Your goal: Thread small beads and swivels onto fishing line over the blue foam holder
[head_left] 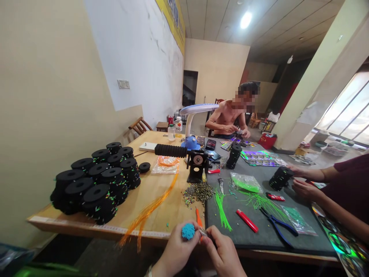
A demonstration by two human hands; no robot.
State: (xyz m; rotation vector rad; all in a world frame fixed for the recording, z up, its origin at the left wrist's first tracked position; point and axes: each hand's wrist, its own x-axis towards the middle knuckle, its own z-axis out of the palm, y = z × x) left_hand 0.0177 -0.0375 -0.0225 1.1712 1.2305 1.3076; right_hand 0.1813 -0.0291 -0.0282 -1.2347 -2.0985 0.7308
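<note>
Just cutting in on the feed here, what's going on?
At the front edge of the table, the left hand holds a turquoise bundle; its fingertips and those of the right hand meet at a small piece, too blurred to name. Blue-handled pliers lie on the dark mat. Black spools stand stacked at the left. On the right, a co-worker's hands hold a black stack.

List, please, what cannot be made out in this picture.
Head view: rest of the blue bundle, hidden by the left hand.
Head view: small item the right hand pinches, too small to identify.
Head view: head of the right-side co-worker, cut off by the right edge.
</note>
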